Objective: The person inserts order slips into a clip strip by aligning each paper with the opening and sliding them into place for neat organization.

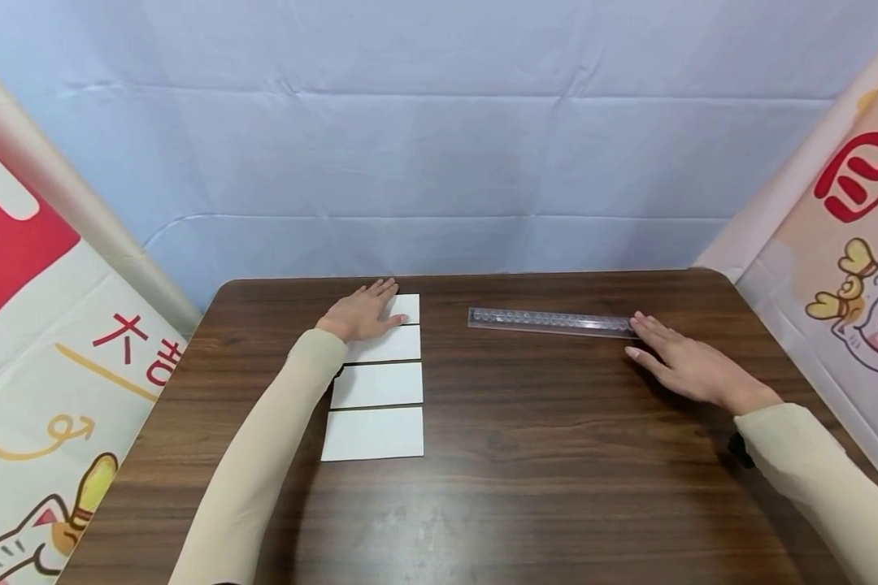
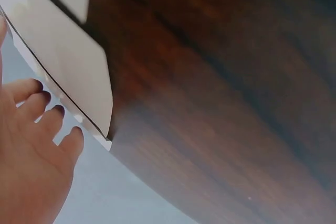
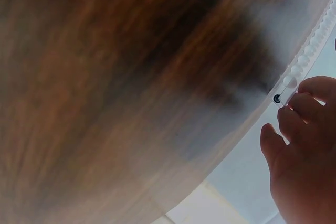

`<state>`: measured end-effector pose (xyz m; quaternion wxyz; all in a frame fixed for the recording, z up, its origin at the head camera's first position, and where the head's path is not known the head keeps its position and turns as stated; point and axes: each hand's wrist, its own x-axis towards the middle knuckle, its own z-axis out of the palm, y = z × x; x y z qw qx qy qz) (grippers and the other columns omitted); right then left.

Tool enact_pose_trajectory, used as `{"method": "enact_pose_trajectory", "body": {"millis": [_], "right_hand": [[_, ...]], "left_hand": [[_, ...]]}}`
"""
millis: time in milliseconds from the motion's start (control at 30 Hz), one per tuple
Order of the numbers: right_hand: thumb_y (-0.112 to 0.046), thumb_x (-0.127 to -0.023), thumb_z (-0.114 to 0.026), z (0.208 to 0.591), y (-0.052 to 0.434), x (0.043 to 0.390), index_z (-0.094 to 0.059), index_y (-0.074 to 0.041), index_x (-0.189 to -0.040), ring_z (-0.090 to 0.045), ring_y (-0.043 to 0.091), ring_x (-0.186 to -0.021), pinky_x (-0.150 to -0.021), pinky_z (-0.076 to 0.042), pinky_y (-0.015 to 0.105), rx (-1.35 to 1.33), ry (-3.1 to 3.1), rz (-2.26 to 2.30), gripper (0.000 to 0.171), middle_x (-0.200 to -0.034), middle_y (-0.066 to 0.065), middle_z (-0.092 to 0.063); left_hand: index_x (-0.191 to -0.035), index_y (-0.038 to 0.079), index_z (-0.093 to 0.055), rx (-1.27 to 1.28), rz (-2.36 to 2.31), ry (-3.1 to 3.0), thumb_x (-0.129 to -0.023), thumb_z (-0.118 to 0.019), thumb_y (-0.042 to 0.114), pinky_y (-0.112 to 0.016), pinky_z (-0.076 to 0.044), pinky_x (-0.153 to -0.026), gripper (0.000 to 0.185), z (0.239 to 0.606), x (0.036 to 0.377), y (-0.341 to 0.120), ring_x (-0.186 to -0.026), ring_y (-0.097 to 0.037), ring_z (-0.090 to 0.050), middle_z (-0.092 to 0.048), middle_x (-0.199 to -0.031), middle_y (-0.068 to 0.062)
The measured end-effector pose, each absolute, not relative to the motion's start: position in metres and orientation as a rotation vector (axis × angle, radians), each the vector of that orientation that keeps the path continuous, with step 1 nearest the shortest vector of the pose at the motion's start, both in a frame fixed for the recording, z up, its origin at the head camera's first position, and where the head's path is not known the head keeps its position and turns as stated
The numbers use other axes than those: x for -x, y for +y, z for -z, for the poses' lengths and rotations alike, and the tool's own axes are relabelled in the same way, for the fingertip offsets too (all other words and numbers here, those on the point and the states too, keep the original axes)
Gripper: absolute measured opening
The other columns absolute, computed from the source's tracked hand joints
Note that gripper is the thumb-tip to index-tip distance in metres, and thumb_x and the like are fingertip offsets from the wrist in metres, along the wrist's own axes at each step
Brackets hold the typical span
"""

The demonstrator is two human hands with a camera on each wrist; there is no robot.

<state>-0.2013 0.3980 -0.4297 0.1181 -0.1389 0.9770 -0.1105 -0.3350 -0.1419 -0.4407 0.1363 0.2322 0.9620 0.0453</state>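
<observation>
Several white cards [image 1: 376, 386] lie in a column on the dark wooden table [image 1: 527, 455]. My left hand [image 1: 362, 313] lies flat with straight fingers on the farthest card [image 2: 63, 61]; its fingers [image 2: 39, 111] show in the left wrist view. A clear plastic ruler [image 1: 552, 321] lies crosswise at the back of the table. My right hand [image 1: 684, 361] rests flat on the table, its fingertips [image 3: 296, 108] touching the ruler's [image 3: 307, 56] right end.
A pale blue cloth [image 1: 439, 138] hangs behind the table. Printed cartoon banners stand at the left [image 1: 36, 325] and the right [image 1: 849, 268]. Bare wood stretches across the table's front and middle.
</observation>
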Motion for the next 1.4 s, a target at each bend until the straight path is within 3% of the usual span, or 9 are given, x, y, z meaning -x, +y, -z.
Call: {"method": "enact_pose_trajectory", "body": {"millis": [433, 767, 900, 1067, 1133, 1200, 1400], "right_hand": [[-0.060, -0.111, -0.038, 0.431, 0.399, 0.202, -0.013, -0.008, -0.170, -0.019, 0.050, -0.160, -0.123, -0.024, 0.073, 0.408, 2.856, 0.321, 0.082, -0.176, 0.023, -0.011], [-0.059, -0.111, -0.039, 0.431, 0.398, 0.200, -0.011, -0.009, -0.170, -0.018, 0.048, -0.161, -0.122, -0.026, 0.073, 0.406, 2.849, 0.340, 0.082, -0.176, 0.023, -0.009], [-0.059, -0.111, -0.040, 0.431, 0.398, 0.200, -0.010, -0.008, -0.170, -0.017, 0.048, -0.161, -0.122, -0.026, 0.073, 0.410, 2.848, 0.350, 0.083, -0.176, 0.023, -0.007], [-0.060, -0.110, -0.041, 0.432, 0.398, 0.200, -0.010, -0.009, -0.170, -0.018, 0.048, -0.161, -0.121, -0.027, 0.073, 0.407, 2.858, 0.354, 0.085, -0.176, 0.023, -0.007], [-0.061, -0.110, -0.041, 0.433, 0.398, 0.199, -0.010, -0.010, -0.170, -0.018, 0.048, -0.161, -0.121, -0.028, 0.073, 0.400, 2.862, 0.352, 0.085, -0.177, 0.022, -0.007], [-0.062, -0.109, -0.041, 0.433, 0.398, 0.200, -0.010, -0.010, -0.170, -0.019, 0.048, -0.160, -0.120, -0.028, 0.073, 0.396, 2.862, 0.349, 0.086, -0.177, 0.021, -0.007], [-0.063, -0.109, -0.041, 0.433, 0.398, 0.200, -0.007, -0.010, -0.170, -0.018, 0.050, -0.160, -0.120, -0.028, 0.074, 0.391, 2.850, 0.345, 0.087, -0.177, 0.021, -0.005]], "left_hand": [[-0.170, 0.009, -0.014, -0.672, -0.106, 2.770, -0.108, -0.037, 0.067, -0.046, -0.013, -0.139, 0.087, 0.443, 0.338, -0.142, -0.167, -0.026, -0.009, -0.009, -0.179, -0.008], [-0.168, 0.010, -0.023, -0.653, -0.165, 2.786, -0.106, -0.045, 0.066, -0.052, -0.027, -0.134, 0.086, 0.441, 0.338, -0.141, -0.165, -0.032, -0.020, -0.017, -0.178, -0.010], [-0.163, 0.008, -0.038, -0.654, -0.249, 2.825, -0.105, -0.057, 0.057, -0.054, -0.037, -0.129, 0.079, 0.436, 0.339, -0.139, -0.156, -0.038, -0.040, -0.037, -0.170, -0.016], [-0.145, 0.004, -0.062, -0.759, -0.246, 2.920, -0.108, -0.062, 0.030, -0.049, -0.058, -0.108, 0.045, 0.431, 0.339, -0.135, -0.121, -0.033, -0.071, -0.068, -0.142, -0.017], [-0.137, 0.004, -0.069, -0.807, -0.229, 2.955, -0.109, -0.061, 0.018, -0.045, -0.062, -0.101, 0.033, 0.429, 0.339, -0.134, -0.112, -0.031, -0.075, -0.073, -0.133, -0.016], [-0.132, 0.004, -0.072, -0.846, -0.206, 2.984, -0.108, -0.059, 0.010, -0.042, -0.063, -0.100, 0.028, 0.427, 0.339, -0.132, -0.112, -0.030, -0.075, -0.075, -0.129, -0.016], [-0.134, 0.003, -0.071, -0.892, -0.240, 2.993, -0.109, -0.055, 0.006, -0.041, -0.062, -0.103, 0.030, 0.417, 0.338, -0.131, -0.117, -0.031, -0.074, -0.074, -0.131, -0.017]]}}
